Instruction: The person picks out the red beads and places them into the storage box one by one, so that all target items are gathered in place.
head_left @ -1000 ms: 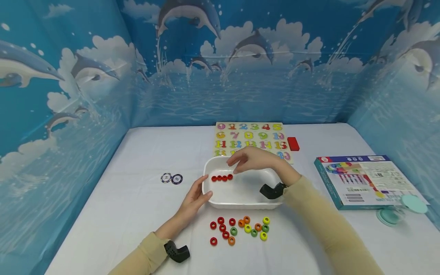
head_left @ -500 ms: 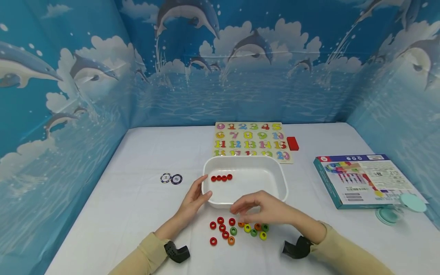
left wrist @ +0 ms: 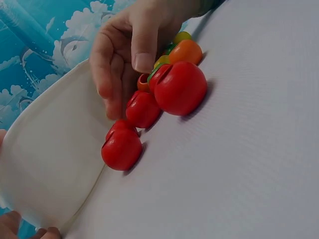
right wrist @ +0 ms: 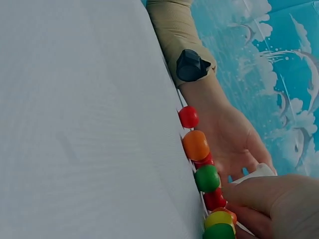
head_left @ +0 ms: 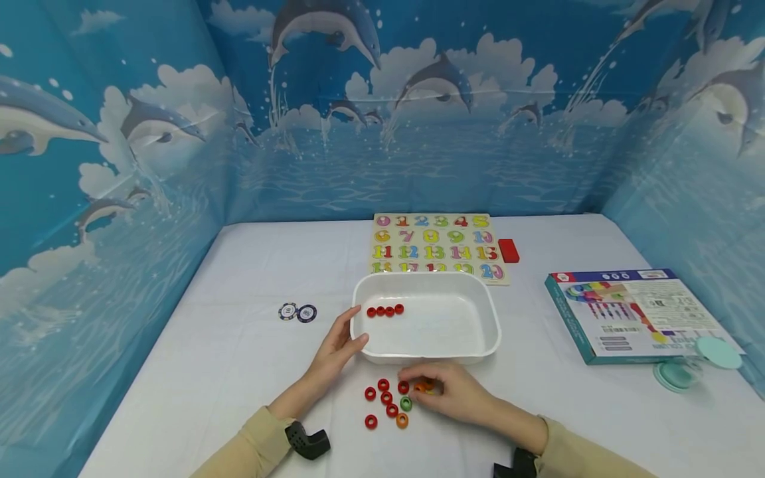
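Note:
My left hand [head_left: 329, 355] holds the left end of a white tray [head_left: 442, 325], thumb and fingers at its rim. Inside the tray stands a row of several red beads [head_left: 390, 311]. In front of the tray, my right hand [head_left: 460, 395] reaches low over loose beads, thumb and index finger apart on either side of a red bead [head_left: 403, 387]. The left wrist view has the right hand [left wrist: 142, 30] with a gap between thumb and fingers, above red beads [left wrist: 122, 147]. The palm hides part of the orange, yellow and green beads.
A number board [head_left: 433, 242] lies behind the tray with a red block [head_left: 509, 251] beside it. Two round chips [head_left: 307, 313] are on the left. At right are a flat box [head_left: 639, 312] and a small jar with a mint lid [head_left: 717, 353].
My right hand has moved from above the tray back toward the front and down to the loose beads. The left hand stays at the tray's left end.

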{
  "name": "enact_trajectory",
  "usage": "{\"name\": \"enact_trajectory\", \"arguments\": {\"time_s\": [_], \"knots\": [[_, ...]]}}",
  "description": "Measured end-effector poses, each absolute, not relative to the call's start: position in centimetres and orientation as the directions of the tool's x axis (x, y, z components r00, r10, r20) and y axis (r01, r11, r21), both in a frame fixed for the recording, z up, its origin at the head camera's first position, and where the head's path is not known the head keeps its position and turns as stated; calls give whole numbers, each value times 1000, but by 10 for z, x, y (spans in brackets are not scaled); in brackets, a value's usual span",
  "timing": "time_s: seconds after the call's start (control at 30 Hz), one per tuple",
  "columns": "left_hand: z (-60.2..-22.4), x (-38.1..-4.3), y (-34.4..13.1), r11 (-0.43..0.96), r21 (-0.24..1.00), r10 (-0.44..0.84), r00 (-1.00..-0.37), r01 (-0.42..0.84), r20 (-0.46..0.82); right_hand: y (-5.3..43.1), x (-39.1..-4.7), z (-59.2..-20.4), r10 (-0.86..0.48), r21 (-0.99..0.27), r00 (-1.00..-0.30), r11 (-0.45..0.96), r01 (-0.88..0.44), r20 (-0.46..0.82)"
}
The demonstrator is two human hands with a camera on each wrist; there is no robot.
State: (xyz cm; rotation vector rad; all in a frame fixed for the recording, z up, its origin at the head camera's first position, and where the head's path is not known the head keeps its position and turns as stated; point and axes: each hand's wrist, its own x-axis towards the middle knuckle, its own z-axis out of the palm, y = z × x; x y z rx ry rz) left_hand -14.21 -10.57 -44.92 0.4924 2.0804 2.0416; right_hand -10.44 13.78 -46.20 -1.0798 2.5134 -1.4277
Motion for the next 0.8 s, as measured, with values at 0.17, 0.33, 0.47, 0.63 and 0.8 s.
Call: {"name": "enact_trajectory", "arguments": {"time_s": [0.17,0.33,0.47,0.63,0.8], "knots": [[-449,-142,-105,4,994,357,-929,105,96,138,-107,-469,-592,-729,-756,381,-569,280],[-449,-142,-105,3,994,360,-927,108,99,137,-107,-472,-586,-687,-741,391,-613,327],[-450,-142,-105,5,994,361,-928,106,97,136,-106,-472,-581,-667,-741,408,-623,337],[-450,-142,-105,5,994,360,-927,111,102,135,-105,-469,-580,-667,-749,423,-613,320],[-449,-141,-105,8,994,357,-928,111,101,137,-101,-458,-574,-683,-760,424,-595,306]]}}
